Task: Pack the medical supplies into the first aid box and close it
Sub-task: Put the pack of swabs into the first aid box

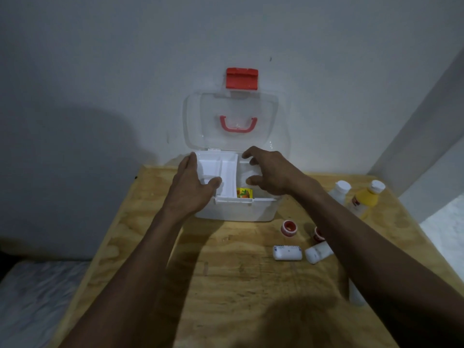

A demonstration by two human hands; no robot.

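Note:
The white first aid box (238, 209) stands open at the back of the table, its clear lid (200, 116) with a pink handle and a red latch (241, 78) leaning against the wall. My left hand (190, 189) grips the left end of a white inner tray (227, 172) that sits tilted in the box. My right hand (271, 174) hovers over the right half of the box with spread fingers and holds nothing. A yellow packet (244, 192) lies inside, below the tray.
On the plywood table (226, 272), right of the box: a white bottle (339, 192), a yellow bottle (362, 199), two red-and-white tape rolls (289, 228), a white bandage roll (287, 252) and a lying white tube (317, 253). A mattress (37, 297) lies lower left.

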